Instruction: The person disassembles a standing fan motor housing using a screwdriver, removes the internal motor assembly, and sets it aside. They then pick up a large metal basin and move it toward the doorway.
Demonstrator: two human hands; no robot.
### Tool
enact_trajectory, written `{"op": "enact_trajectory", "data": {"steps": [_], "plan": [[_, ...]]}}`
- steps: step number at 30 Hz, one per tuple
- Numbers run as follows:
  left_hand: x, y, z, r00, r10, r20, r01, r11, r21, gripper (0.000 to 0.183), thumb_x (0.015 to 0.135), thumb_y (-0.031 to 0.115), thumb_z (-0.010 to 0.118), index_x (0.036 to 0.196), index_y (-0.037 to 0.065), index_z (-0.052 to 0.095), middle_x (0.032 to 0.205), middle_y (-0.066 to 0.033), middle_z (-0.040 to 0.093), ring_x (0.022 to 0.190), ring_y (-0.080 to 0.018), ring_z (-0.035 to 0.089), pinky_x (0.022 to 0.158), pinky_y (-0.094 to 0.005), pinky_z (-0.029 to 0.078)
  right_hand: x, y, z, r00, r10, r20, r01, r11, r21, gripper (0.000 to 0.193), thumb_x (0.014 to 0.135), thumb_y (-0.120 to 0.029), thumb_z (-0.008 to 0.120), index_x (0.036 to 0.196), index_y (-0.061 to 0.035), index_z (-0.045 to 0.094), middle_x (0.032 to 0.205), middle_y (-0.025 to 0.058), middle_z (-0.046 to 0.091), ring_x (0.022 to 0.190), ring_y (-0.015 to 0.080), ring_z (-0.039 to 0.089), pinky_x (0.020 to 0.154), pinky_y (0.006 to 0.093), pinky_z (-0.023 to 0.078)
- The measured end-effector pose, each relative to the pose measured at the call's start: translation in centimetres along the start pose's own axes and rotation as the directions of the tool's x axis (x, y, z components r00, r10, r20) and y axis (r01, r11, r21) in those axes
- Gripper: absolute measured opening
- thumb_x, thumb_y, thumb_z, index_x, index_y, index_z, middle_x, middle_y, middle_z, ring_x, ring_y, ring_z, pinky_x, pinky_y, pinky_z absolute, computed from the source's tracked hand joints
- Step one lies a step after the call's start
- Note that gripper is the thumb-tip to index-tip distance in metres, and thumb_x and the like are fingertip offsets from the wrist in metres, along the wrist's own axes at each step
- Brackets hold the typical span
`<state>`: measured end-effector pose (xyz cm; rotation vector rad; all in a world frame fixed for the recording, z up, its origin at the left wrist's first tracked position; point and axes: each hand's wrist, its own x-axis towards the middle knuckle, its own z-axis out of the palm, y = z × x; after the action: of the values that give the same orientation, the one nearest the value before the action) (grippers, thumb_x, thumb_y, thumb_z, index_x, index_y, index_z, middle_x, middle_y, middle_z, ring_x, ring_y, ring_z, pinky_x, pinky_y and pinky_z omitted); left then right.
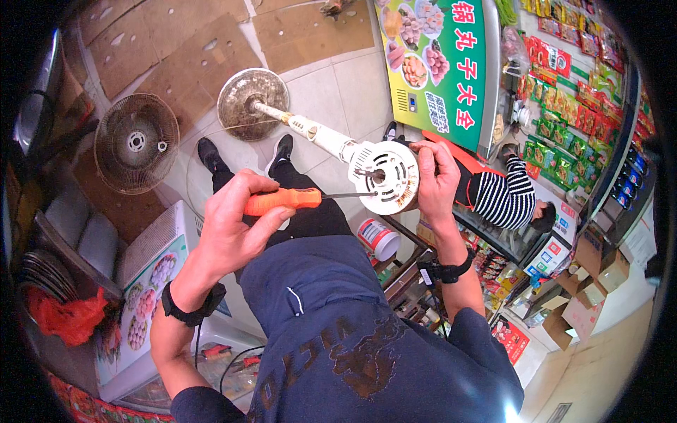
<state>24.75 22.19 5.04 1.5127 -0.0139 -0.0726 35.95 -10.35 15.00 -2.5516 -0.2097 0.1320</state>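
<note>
My left hand [236, 222] is closed around the orange handle of a screwdriver [296, 198]. Its thin shaft reaches right, and the tip meets the face of a white fan motor housing [395, 185], near the central metal spindle. On the far side of that housing, my right hand [437, 173] grips its edge, partly hidden behind it. From the housing a white fan pole [310, 132] slants away to a round, stained base [243, 116] on the floor. The housing carries brownish stains and has curved slots around the spindle.
A round fan guard [137, 143] lies on the floor at the left. A white chest freezer [148, 289] stands by my left arm, a green-topped freezer [444, 70] at the far right. Near my right side are a white tub [381, 241] and a person in stripes [504, 197].
</note>
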Motion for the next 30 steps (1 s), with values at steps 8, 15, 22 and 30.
{"op": "enact_trajectory", "data": {"steps": [8, 15, 22, 30], "plan": [[1.1, -0.1, -0.3, 0.962, 0.239, 0.133, -0.230, 0.970, -0.081, 0.033, 0.079, -0.004, 0.082, 0.107, 0.005, 0.065, 0.114, -0.0156, 0.068, 0.098, -0.0338, 0.068, 0.081, -0.0406, 0.057, 0.1, -0.2, 0.3, 1.000, 0.008, 0.010, -0.008, 1.000, -0.005, 0.016, 0.104, -0.009, 0.064, 0.101, 0.0035, 0.073, 0.085, 0.0076, 0.063, 0.078, 0.0156, 0.060, 0.072, 0.0292, 0.049], [0.7, -1.7, -1.2, 0.934, 0.262, 0.243, -0.228, 0.961, -0.159, 0.029, 0.078, -0.011, 0.075, 0.100, 0.005, 0.064, 0.120, -0.0166, 0.067, 0.106, -0.0359, 0.068, 0.088, -0.0421, 0.057, 0.1, -0.1, 0.3, 1.000, 0.024, 0.000, -0.024, 1.000, 0.004, 0.018, 0.105, -0.009, 0.061, 0.100, 0.0041, 0.073, 0.086, 0.0072, 0.063, 0.078, 0.0146, 0.060, 0.072, 0.0290, 0.048], [-0.4, -2.3, -0.5, 0.976, 0.144, 0.164, -0.118, 0.981, -0.154, 0.028, 0.078, -0.007, 0.079, 0.096, 0.007, 0.062, 0.118, -0.0169, 0.068, 0.105, -0.0350, 0.067, 0.089, -0.0436, 0.055, 0.0, 0.3, 0.3, 0.998, 0.052, 0.020, -0.052, 0.998, 0.018, 0.027, 0.110, -0.014, 0.055, 0.101, 0.0055, 0.071, 0.094, 0.0068, 0.065, 0.086, 0.0131, 0.057, 0.080, 0.0270, 0.046], [1.1, 0.1, -1.7, 0.880, 0.337, 0.336, -0.356, 0.934, -0.005, 0.040, 0.072, -0.007, 0.079, 0.109, 0.006, 0.068, 0.114, -0.0147, 0.068, 0.099, -0.0350, 0.068, 0.083, -0.0433, 0.056, 0.3, -0.1, 0.5, 1.000, 0.009, -0.002, -0.009, 1.000, -0.024, 0.022, 0.106, -0.011, 0.059, 0.099, 0.0036, 0.074, 0.083, 0.0054, 0.060, 0.074, 0.0129, 0.054, 0.067, 0.0288, 0.045]]}}
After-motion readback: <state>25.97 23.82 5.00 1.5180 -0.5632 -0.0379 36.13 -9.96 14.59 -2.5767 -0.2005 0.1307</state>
